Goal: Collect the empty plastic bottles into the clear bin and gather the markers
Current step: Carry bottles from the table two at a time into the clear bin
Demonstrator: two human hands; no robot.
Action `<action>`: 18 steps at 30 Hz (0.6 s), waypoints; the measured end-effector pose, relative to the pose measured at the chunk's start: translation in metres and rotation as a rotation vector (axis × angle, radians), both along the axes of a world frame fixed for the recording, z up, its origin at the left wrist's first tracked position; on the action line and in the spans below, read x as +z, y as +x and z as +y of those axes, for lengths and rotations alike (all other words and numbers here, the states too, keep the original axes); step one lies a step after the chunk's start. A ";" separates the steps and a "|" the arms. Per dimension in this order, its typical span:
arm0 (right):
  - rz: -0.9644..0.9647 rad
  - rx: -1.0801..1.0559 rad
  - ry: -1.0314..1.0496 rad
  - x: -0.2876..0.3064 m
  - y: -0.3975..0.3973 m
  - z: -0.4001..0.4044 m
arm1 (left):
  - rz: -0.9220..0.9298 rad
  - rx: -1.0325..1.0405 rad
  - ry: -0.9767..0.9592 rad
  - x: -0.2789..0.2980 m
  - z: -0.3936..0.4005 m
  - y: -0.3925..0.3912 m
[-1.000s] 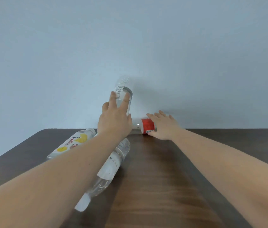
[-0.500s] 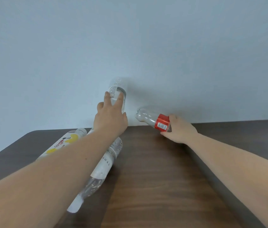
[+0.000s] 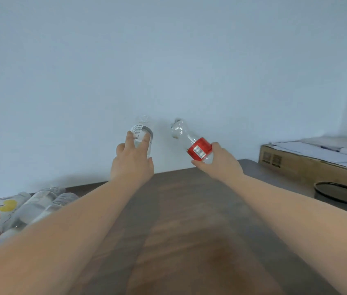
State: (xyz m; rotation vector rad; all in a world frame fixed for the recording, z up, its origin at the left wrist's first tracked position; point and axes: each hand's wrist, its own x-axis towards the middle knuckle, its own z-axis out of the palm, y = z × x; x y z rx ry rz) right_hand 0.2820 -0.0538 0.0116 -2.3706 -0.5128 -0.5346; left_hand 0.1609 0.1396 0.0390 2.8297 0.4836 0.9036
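Three clear plastic bottles [image 3: 30,209] lie at 8 o'clock on the dark wooden tabletop [image 3: 189,231]. Farther off, the left hand [image 3: 131,165] grips a clear bottle with a white label [image 3: 141,135] at 12 o'clock. The right hand [image 3: 218,163] grips a clear bottle with a red label [image 3: 198,149] at 1 o'clock.

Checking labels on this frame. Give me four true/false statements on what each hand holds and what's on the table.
1. The left hand holds a clear bottle. True.
2. The right hand holds a bottle with a blue label. False: the red-label bottle.
3. Both held bottles rest on the table. False: both are lifted.
4. More bottles lie at the table's left. True.
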 end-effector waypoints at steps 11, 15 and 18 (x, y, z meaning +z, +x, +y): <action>-0.073 -0.148 0.401 0.038 -0.063 -0.207 | -0.114 -0.318 0.020 0.020 -0.200 0.024; -0.033 -0.282 0.394 0.021 -0.072 -0.284 | -0.115 -0.453 0.051 0.011 -0.279 0.034; -0.008 -0.377 0.401 0.003 -0.081 -0.338 | -0.111 -0.546 0.064 0.001 -0.336 0.040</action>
